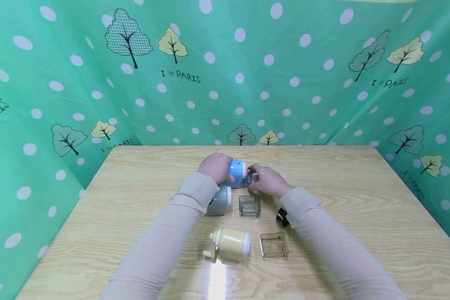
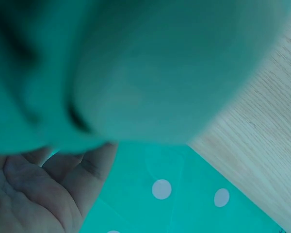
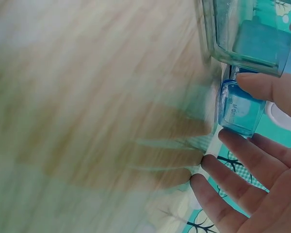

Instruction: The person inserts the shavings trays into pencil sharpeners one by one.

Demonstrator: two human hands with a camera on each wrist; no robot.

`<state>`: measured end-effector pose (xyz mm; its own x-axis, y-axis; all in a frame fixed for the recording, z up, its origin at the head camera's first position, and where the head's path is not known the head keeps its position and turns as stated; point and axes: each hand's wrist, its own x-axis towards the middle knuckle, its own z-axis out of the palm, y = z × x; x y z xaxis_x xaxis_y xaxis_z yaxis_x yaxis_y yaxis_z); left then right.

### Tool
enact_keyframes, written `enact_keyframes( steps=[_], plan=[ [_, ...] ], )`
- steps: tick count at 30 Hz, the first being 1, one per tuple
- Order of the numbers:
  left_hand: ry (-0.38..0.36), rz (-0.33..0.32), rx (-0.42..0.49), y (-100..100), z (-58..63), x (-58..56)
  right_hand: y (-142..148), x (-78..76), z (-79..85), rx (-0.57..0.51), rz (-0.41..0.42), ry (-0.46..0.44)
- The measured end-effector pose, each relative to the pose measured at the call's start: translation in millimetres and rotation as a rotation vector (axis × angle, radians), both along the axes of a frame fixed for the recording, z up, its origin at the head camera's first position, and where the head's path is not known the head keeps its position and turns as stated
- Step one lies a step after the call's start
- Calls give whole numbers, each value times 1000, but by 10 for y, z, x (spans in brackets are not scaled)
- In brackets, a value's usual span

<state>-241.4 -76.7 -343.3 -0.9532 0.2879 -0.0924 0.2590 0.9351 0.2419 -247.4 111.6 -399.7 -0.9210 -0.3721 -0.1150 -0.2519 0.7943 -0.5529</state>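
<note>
At the far middle of the table, my left hand (image 1: 216,168) grips a blue crank pencil sharpener (image 1: 237,173) lying on its side. With thumb and fingers my right hand (image 1: 268,180) pinches a small clear shavings drawer (image 3: 240,109) at the sharpener's white end. Nearer, a grey sharpener (image 1: 220,203) is partly covered by my left forearm, with a smoky clear drawer (image 1: 249,206) to its right. Closest lies a cream-yellow sharpener (image 1: 231,244), its crank pointing left. Beside that rests a brownish clear drawer (image 1: 274,245). A blurred rounded shape hides most of the left wrist view.
The wooden table (image 1: 146,175) runs back to a green dotted curtain (image 1: 225,96). A black object (image 1: 282,217) sits against my right cuff, above the table.
</note>
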Motion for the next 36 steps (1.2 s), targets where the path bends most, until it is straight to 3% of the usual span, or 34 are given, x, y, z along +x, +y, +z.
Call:
enact_keyframes(
  steps=[36],
  plan=[
    [-2, -8, -23, 1, 12, -9, -42, -11, -20, -50, 32, 18]
  ],
)
